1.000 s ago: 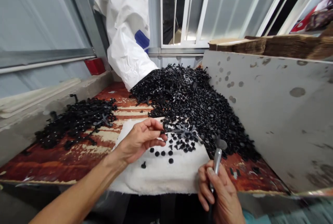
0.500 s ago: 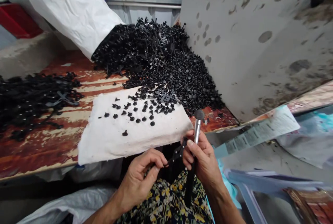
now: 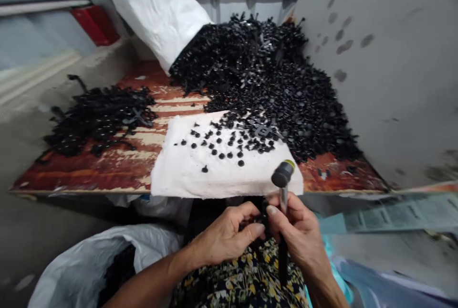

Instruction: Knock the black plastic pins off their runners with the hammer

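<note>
Black rubber-like material, by its look, forms the head of the mallet (image 3: 282, 175), held upright by the right hand (image 3: 300, 234), fingers closed round the metal shaft below the head; thumb and forefinger seem spared that way for the dark piece (image 3: 265, 208). By the left hand (image 3: 229, 236) that same piece is pinched, fingertips almost shut, just in front of the worktop's front edge, probably so it can be steadied from both sides. Its shape is lost against the dark clothing and behind fingers; the handle's lower end is hard to make out. Over the middle of the front edge the white cloth (image 3: 182, 179) is laid, small black pieces (image 3: 222, 156) scattered on it, perhaps so they show up and do not roll. Towards the worktop's left edge, a smaller pile (image 3: 103, 119) is set apart. Farther, the big heap (image 3: 304, 112) is banked against the right-hand panel (image 3: 390, 83); at the back, the white sack (image 3: 153, 7) is cut off by the view, its contents partly hidden.
</note>
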{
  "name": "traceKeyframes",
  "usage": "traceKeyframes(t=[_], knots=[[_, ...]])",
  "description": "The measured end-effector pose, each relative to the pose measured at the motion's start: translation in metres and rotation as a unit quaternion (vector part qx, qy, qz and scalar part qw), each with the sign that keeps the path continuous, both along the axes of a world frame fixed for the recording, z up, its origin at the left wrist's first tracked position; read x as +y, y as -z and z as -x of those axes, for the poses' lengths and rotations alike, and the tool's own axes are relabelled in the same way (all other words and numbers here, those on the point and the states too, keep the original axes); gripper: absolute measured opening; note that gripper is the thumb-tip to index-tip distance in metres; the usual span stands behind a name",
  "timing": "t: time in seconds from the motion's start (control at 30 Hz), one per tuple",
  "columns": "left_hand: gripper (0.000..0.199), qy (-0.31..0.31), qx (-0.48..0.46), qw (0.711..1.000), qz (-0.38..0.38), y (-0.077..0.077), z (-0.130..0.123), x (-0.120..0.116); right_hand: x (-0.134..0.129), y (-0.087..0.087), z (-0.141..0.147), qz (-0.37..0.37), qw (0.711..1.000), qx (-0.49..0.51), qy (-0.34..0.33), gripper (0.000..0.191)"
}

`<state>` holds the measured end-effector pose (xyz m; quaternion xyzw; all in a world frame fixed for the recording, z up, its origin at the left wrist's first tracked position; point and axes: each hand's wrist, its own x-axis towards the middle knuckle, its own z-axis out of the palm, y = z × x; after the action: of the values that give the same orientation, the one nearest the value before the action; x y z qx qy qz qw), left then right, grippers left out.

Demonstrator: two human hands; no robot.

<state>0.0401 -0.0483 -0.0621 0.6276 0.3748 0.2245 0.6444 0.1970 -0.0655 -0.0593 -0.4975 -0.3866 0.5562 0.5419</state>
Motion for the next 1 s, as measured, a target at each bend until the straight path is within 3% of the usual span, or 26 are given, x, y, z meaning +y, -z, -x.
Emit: traceKeyframes(t=[0.13, 0.3, 0.43, 0.53, 0.6, 0.67, 0.73, 0.83, 1.0], knots=[[0.025, -0.020, -0.047, 0.997, 0.058, 0.007, 0.004, -0.006, 0.002, 0.001, 0.006, 0.017, 0.999, -0.001, -0.030, 0.032], [0.029, -0.064, -0.018, 0.998, 0.024, 0.007, 0.018, -0.012, 0.002, -0.001, 0.023, 0.000, 0.999, -0.019, -0.050, 0.027], [0.032, -0.137, 0.025, 0.990, -0.025, -0.007, 0.048, -0.007, 0.002, -0.001, 0.030, -0.037, 0.995, -0.068, -0.060, 0.026], [0.031, -0.195, 0.041, 0.977, -0.074, -0.025, 0.075, 0.001, 0.004, 0.002, 0.031, -0.015, 0.998, -0.043, -0.034, 0.029], [0.034, -0.205, 0.030, 0.977, -0.046, -0.036, 0.089, 0.005, 0.008, 0.000, 0.034, -0.020, 0.997, -0.063, -0.041, 0.028], [0.039, -0.226, 0.010, 0.974, -0.001, -0.043, 0.098, 0.006, 0.016, -0.006, 0.040, -0.066, 0.985, -0.145, -0.069, 0.020], [0.044, -0.268, -0.009, 0.963, 0.022, -0.044, 0.104, 0.004, 0.026, -0.015, 0.047, -0.141, 0.950, -0.254, -0.114, 0.012], [0.046, -0.303, -0.036, 0.952, 0.038, -0.034, 0.111, -0.006, 0.046, -0.026, 0.059, -0.228, 0.874, -0.396, -0.167, 0.014], [0.044, -0.322, -0.059, 0.942, 0.071, 0.000, 0.124, -0.026, 0.071, -0.036, 0.079, -0.210, 0.743, -0.588, -0.240, 0.018]])
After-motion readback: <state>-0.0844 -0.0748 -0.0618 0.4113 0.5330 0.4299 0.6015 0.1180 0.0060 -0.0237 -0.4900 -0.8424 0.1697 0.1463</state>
